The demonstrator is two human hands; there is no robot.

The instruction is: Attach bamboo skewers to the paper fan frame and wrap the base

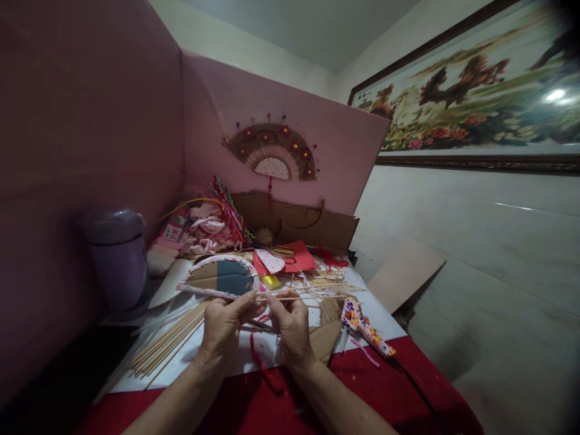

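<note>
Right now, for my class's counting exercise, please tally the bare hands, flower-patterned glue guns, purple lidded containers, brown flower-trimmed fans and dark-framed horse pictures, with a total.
2 bare hands: left hand, right hand
1 glue gun
1 purple container
1 brown fan
1 horse picture
Total: 6

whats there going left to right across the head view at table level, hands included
Purple container → bundle of thin sticks → left hand → right hand → flower-patterned glue gun.
</note>
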